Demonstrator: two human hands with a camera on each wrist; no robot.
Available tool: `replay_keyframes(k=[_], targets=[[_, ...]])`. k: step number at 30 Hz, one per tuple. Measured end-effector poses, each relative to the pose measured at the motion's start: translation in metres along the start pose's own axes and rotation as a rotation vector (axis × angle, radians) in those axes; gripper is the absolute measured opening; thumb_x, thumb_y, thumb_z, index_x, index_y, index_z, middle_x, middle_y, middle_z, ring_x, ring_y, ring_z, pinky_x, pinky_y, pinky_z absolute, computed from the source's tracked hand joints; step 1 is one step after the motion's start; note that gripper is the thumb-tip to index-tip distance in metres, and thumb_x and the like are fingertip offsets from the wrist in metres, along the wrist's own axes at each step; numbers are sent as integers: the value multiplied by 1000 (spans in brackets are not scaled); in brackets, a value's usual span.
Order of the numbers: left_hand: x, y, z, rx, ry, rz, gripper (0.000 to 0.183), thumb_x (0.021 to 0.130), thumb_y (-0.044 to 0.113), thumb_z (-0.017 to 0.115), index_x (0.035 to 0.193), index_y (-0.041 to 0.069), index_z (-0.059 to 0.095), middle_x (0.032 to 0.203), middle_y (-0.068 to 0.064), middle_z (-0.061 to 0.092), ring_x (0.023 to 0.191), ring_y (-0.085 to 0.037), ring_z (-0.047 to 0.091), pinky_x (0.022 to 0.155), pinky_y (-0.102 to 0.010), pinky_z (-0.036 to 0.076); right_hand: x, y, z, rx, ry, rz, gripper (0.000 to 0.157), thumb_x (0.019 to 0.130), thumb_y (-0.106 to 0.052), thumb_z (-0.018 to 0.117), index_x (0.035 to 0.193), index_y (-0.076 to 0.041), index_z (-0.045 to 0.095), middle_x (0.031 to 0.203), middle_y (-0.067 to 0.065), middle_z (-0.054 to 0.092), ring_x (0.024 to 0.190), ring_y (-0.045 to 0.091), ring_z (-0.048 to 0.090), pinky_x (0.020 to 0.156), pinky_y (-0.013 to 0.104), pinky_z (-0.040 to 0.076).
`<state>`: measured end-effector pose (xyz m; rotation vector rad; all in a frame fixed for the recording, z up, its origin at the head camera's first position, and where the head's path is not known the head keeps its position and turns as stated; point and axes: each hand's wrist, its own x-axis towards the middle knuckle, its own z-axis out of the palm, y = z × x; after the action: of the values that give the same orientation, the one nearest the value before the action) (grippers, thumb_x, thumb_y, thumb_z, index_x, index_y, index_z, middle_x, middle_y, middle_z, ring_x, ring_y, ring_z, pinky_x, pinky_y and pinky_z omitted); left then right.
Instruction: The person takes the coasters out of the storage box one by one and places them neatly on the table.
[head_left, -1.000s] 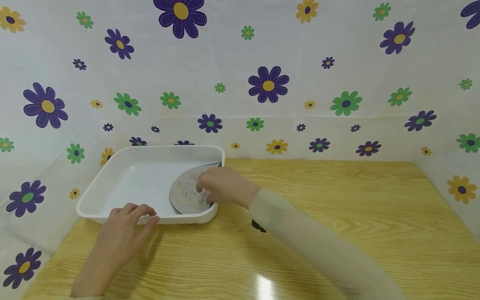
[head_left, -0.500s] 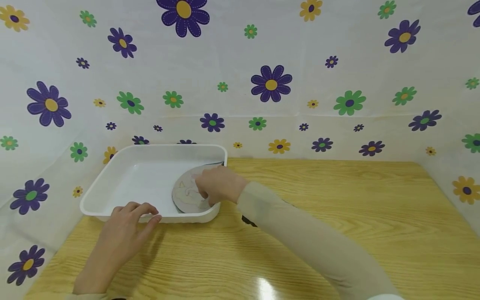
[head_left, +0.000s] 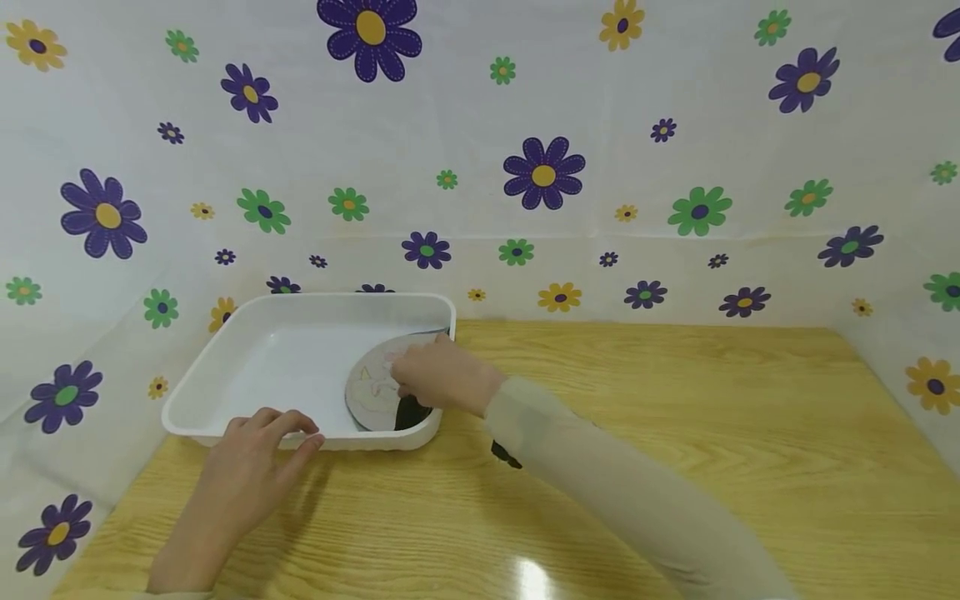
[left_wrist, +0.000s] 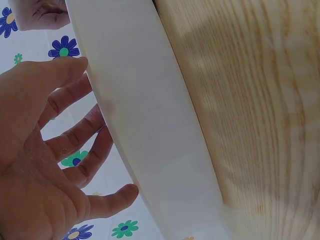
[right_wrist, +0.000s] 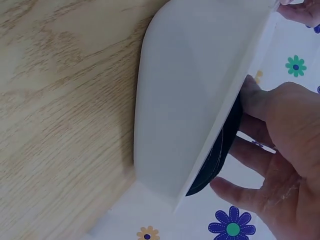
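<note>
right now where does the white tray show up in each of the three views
Head: white tray, left of centre.
Left wrist: its long wall, top to bottom through the middle.
Right wrist: its end wall, central, reaching the top.
Shared landmark: wood-grain tabletop.

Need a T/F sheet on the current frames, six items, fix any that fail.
1. The white tray sits on the wooden table. True.
2. The left grip touches the tray's near rim. True.
3. The right grip hides part of the round printed piece in the head view. True.
4. That piece lies outside the tray. False: it is inside, at the right end.
5. The right grip touches nothing. False: it touches dark material.
6. The backdrop is plain white. False: it has printed flowers.
</note>
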<state>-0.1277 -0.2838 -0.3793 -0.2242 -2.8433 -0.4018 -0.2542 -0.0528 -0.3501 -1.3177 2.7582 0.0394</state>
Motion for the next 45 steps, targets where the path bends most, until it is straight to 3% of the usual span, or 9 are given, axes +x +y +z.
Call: replay_keyframes(k=[6, 9, 14, 22, 27, 32, 36, 42, 45], targets=[[0, 2, 0, 3, -13, -15, 9, 96, 26, 71, 97, 18, 73, 111, -22, 72, 97, -50, 62, 78, -62, 51, -1, 2, 0, -79, 142, -11, 24, 106, -30, 57, 123, -18, 69, 117, -4, 74, 101, 13, 65, 93, 38, 54], [1, 3, 0, 6, -27, -23, 9, 96, 26, 71, 98, 18, 73, 112, -22, 72, 99, -49, 63, 81, -63, 51, -1, 2, -2, -150, 200, -9, 26, 107, -33, 55, 124, -19, 69, 118, -6, 73, 101, 15, 62, 88, 33, 52], [2, 3, 1, 1, -8, -5, 8, 95, 25, 73, 97, 17, 73, 109, -20, 73, 96, -47, 63, 82, -62, 51, -1, 4, -3, -162, 269, 13, 28, 106, -33, 57, 125, -19, 71, 118, -5, 75, 96, 14, 61, 88, 26, 54], [3, 3, 3, -3, -7, -2, 8, 95, 25, 72, 97, 17, 74, 110, -20, 73, 98, -49, 63, 82, -63, 51, -5, 4, -2, -122, 288, 52, 24, 108, -30, 53, 121, -15, 67, 106, -2, 76, 89, 11, 73, 78, 23, 59], [4, 2, 4, -16, 9, 7, 7, 95, 25, 73, 96, 17, 73, 108, -19, 73, 98, -50, 63, 84, -63, 50, -7, 2, -3, -100, 280, 64, 26, 109, -33, 49, 119, -15, 65, 100, -2, 75, 82, 10, 70, 70, 22, 58], [2, -1, 2, -15, 24, 12, 6, 94, 23, 74, 93, 18, 73, 105, -18, 73, 97, -49, 63, 86, -63, 49, -6, -2, -2, -58, 353, 33, 28, 109, -35, 49, 109, -16, 69, 91, -4, 71, 74, 9, 59, 65, 19, 50], [1, -2, 1, -6, 11, -3, 6, 95, 25, 73, 94, 19, 74, 106, -18, 73, 96, -49, 63, 82, -63, 51, -6, -3, 1, -3, 402, 65, 26, 107, -35, 54, 109, -14, 69, 97, -1, 70, 83, 13, 56, 71, 20, 49], [1, -2, 3, -5, 16, -4, 6, 95, 26, 73, 94, 20, 73, 105, -17, 73, 95, -50, 63, 77, -63, 52, -11, 1, 9, 194, 462, 139, 13, 102, -7, 57, 113, -6, 64, 108, 7, 60, 96, 16, 52, 81, 20, 51], [0, -2, 4, -4, 23, -2, 6, 94, 25, 73, 93, 19, 73, 103, -16, 73, 92, -49, 63, 76, -62, 51, -12, 4, 14, 356, 487, 170, 18, 97, 6, 55, 111, -4, 61, 116, 11, 52, 99, 17, 53, 80, 17, 52]])
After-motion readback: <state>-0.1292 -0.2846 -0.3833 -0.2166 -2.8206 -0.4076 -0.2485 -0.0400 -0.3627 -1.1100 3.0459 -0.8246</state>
